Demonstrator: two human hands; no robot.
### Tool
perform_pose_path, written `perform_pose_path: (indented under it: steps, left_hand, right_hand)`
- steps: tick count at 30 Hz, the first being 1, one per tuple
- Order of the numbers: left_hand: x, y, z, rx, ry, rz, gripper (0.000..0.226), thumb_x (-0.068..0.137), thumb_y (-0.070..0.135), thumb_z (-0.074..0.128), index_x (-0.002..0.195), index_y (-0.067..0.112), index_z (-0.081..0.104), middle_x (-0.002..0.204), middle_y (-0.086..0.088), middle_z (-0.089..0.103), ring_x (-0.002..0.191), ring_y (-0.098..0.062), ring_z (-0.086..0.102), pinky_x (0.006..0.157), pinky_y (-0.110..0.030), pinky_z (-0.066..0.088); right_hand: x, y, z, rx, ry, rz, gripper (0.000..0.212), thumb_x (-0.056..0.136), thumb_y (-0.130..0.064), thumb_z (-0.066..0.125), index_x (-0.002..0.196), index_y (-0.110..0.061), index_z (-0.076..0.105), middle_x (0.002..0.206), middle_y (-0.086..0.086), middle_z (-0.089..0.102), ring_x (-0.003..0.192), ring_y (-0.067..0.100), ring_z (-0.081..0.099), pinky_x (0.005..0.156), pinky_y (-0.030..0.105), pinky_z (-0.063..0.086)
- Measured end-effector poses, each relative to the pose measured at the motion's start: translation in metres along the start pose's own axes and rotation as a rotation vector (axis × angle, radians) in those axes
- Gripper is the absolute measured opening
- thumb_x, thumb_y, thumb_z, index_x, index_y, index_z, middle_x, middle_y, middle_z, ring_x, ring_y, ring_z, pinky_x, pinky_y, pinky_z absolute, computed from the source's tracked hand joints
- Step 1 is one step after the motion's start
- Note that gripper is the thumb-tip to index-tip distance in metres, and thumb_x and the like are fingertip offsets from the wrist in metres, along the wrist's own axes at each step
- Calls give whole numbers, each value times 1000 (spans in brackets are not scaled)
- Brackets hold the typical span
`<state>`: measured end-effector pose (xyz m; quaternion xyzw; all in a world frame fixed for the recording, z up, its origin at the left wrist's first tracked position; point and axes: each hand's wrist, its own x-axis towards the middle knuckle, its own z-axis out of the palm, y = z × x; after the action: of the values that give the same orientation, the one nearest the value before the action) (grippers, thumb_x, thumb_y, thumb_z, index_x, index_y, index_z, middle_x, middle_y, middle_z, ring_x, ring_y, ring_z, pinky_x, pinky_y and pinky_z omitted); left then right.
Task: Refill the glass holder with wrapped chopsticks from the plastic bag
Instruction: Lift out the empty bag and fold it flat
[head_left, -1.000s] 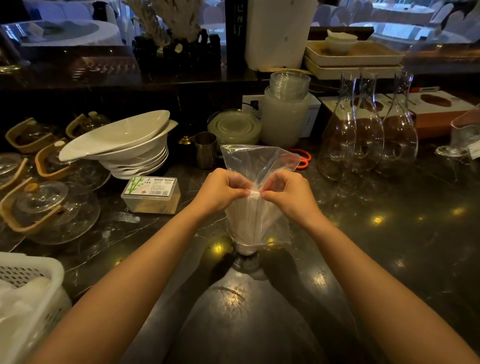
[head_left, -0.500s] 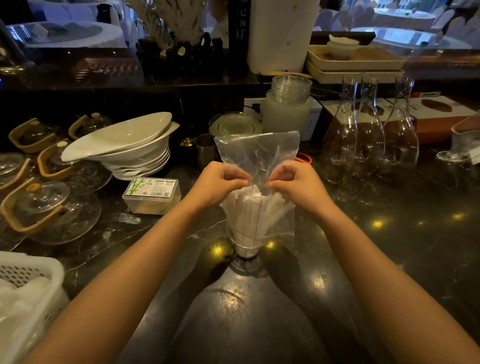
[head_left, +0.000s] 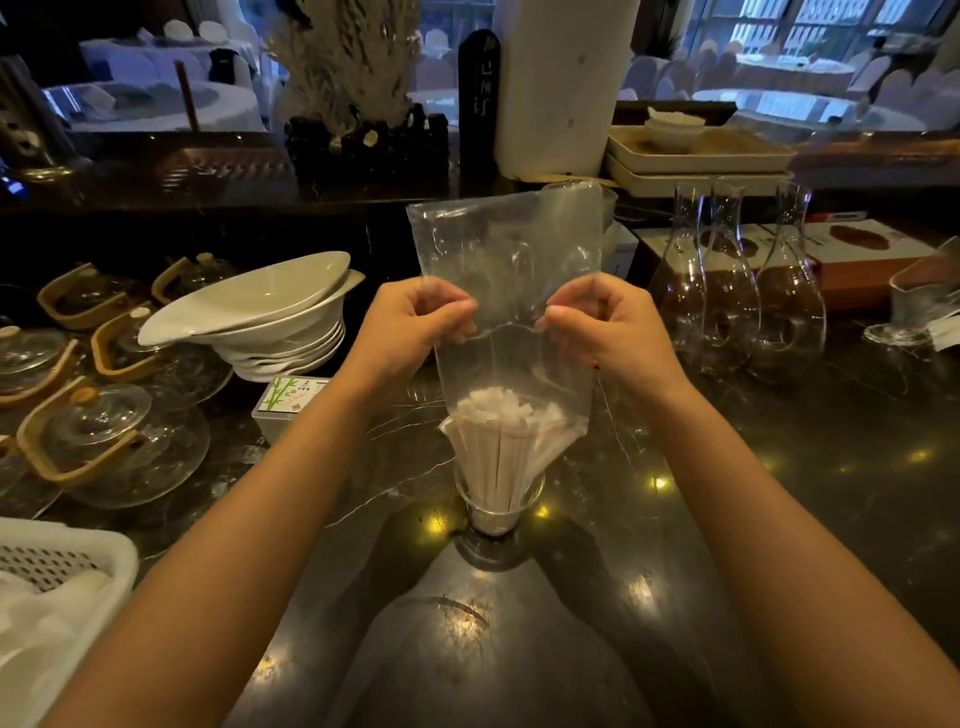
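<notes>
A clear plastic bag (head_left: 511, 270) hangs upside down over the glass holder (head_left: 497, 506) on the dark counter. My left hand (head_left: 410, 327) pinches the bag's left side and my right hand (head_left: 608, 327) pinches its right side, both well above the holder. A bundle of white wrapped chopsticks (head_left: 501, 436) stands upright in the holder, its lower ends in the glass and its tops still inside the bag's open mouth. The upper part of the bag is empty and see-through.
A stack of white bowls (head_left: 260, 322) and a small toothpick box (head_left: 288, 402) sit to the left, with glass teapots (head_left: 98, 436) beyond. Three glass carafes (head_left: 737, 291) stand to the right. A white basket (head_left: 57, 587) is at the near left.
Both hands have risen and moved apart, lifting the bag upward. The chopsticks have slid out of it and now stand in the glass holder, more exposed than before.
</notes>
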<state>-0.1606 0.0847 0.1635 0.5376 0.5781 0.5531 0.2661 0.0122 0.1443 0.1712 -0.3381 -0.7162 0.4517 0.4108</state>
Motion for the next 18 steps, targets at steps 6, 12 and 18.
perform_pose_path:
  steps: [6, 12, 18]
  left_hand:
    - [6, 18, -10, -125, 108, 58, 17, 84, 12, 59, 69, 21, 62, 54, 11, 66, 56, 0, 59, 55, -12, 47]
    - [0, 24, -9, -184, 191, 38, 20, 84, 15, 59, 64, 18, 58, 54, 8, 60, 45, -1, 53, 48, -13, 46]
    - [-3, 23, 11, -141, 240, 44, 25, 91, 19, 48, 67, 19, 55, 38, 8, 53, 36, -2, 45, 42, -15, 41]
  right_hand:
    - [5, -21, -5, 127, 20, -54, 17, 89, -4, 51, 84, -18, 60, 79, -3, 67, 64, -5, 65, 61, 14, 53]
    - [-4, -29, -11, 224, 4, 1, 19, 91, -5, 47, 86, -16, 61, 78, 0, 65, 53, 6, 66, 50, 20, 55]
    - [-9, -22, -14, 120, 204, 17, 13, 89, -8, 52, 85, -9, 64, 67, 0, 58, 50, 5, 57, 53, 25, 52]
